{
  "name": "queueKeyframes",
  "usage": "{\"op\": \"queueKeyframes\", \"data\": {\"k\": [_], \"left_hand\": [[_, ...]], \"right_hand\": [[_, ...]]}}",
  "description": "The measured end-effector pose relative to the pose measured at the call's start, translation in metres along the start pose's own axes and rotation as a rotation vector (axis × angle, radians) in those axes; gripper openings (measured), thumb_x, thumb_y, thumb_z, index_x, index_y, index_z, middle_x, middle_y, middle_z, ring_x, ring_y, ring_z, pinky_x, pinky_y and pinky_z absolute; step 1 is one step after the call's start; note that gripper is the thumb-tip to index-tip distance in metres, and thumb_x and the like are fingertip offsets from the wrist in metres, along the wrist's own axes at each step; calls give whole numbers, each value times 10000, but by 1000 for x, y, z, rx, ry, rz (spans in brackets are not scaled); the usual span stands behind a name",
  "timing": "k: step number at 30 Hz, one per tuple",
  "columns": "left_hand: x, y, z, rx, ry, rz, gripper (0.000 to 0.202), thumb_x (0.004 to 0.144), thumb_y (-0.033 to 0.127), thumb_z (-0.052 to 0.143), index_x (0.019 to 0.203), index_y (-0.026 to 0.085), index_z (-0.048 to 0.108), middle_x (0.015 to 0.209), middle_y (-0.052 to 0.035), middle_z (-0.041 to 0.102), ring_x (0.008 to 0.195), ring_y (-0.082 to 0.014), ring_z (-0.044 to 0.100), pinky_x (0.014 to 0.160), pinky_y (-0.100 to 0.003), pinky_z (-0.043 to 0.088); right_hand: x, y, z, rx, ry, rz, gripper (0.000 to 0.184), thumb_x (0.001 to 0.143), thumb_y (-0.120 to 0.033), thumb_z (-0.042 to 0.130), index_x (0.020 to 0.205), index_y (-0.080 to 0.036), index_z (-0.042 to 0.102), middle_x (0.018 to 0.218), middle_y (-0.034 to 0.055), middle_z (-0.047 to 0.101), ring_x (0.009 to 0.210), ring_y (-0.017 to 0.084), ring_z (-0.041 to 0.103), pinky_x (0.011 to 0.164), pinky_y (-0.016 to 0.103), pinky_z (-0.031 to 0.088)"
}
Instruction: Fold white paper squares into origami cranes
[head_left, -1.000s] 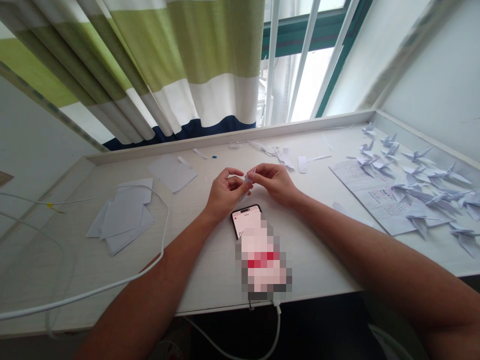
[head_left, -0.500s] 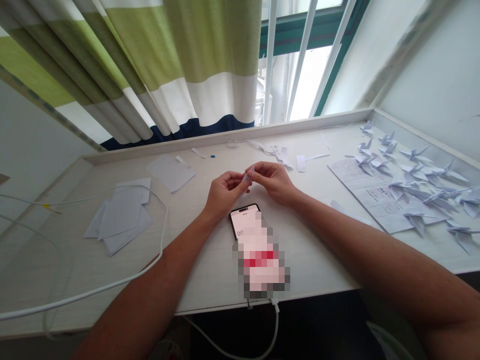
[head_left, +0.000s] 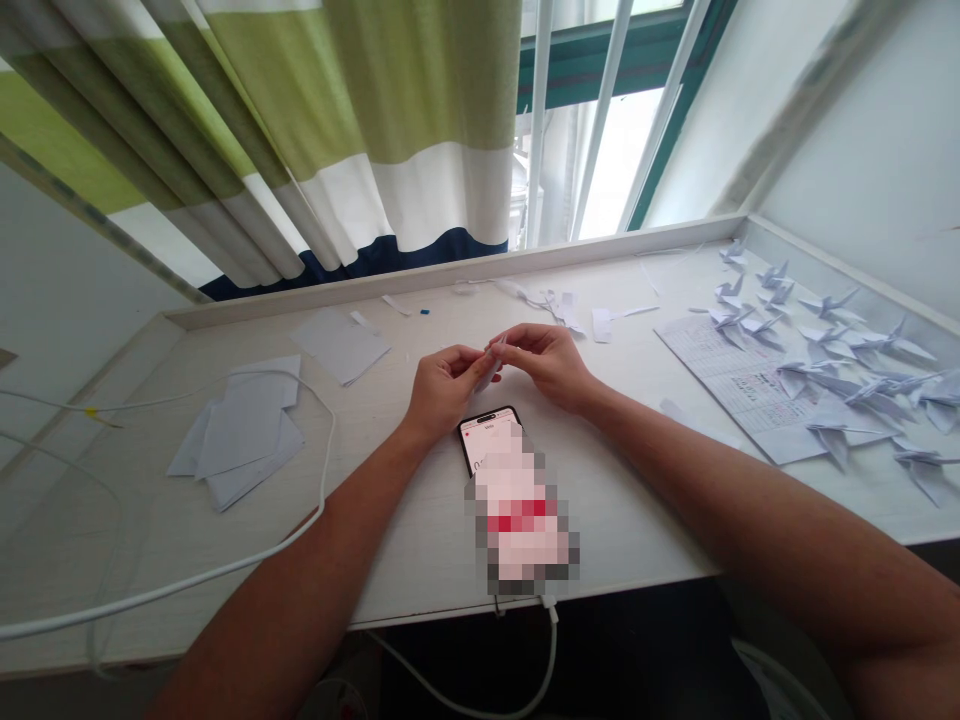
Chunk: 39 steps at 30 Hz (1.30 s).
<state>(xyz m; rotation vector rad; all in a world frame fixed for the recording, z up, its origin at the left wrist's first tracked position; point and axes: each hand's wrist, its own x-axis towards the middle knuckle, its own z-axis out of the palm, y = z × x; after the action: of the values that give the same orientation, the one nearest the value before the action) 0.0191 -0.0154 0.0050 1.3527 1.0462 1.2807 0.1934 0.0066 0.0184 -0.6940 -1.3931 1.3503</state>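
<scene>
Folded white paper (head_left: 491,374), small and mostly hidden by fingers, is held at the center of the frame above a pale desk (head_left: 622,500). A person's left hand (head_left: 448,387) grasps it between thumb and fingers, while the right hand (head_left: 546,362) pinches its upper end, the two hands meeting at the paper. Just below them in the frame, a phone (head_left: 514,490) lies face up, much of its screen blurred, with a white cord (head_left: 553,640) at its lower edge. Folded paper birds (head_left: 829,342) crowd the right side of the frame, several resting on a marked sheet (head_left: 727,385). Blank sheets (head_left: 247,420) overlap at left, more paper (head_left: 341,345) lies at upper left of the hands, and paper scraps (head_left: 566,312) dot the desk beyond them. A white cable (head_left: 328,450) loops across the left side. A green-and-white curtain (head_left: 420,90) fills the upper left, beside a barred window (head_left: 592,130).
</scene>
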Motion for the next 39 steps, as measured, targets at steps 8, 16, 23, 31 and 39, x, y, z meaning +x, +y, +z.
{"op": "queueKeyframes", "data": {"k": [8,16,23,31,39], "left_hand": [[0,1,2,-35,-13,57,331,776,467,862,850,159,765,774,-56,789,738,-181,747,693,-287,550],[0,-1,4,-45,-21,37,339,782,476,855,842,158,752,778,-54,789,727,-189,755,689,-298,558],[1,-2,2,-145,-71,6,369,760,486,871,861,158,735,824,-60,802,712,-192,760,720,-330,588],[2,-4,2,-202,-116,-42,373,752,483,877,850,157,724,799,-55,795,700,-200,762,728,-358,614],[2,-6,1,-189,-78,-68,400,717,489,899,861,145,753,790,-62,794,722,-205,761,778,-384,629]], "right_hand": [[1,-1,-1,-20,35,-2,264,744,-407,890,793,-172,779,766,39,763,691,173,688,704,346,577],[2,-1,-4,46,-15,26,194,770,-341,863,807,-172,777,769,27,755,674,161,680,678,332,571],[1,-5,-4,28,-34,25,202,784,-353,838,798,-172,748,740,17,739,628,159,672,665,344,577],[2,-2,-5,-45,34,4,206,775,-368,839,819,-184,755,797,27,750,714,163,668,681,320,572],[3,1,-4,-92,54,-8,238,799,-406,820,834,-183,747,820,29,744,729,158,657,699,308,560]]}}
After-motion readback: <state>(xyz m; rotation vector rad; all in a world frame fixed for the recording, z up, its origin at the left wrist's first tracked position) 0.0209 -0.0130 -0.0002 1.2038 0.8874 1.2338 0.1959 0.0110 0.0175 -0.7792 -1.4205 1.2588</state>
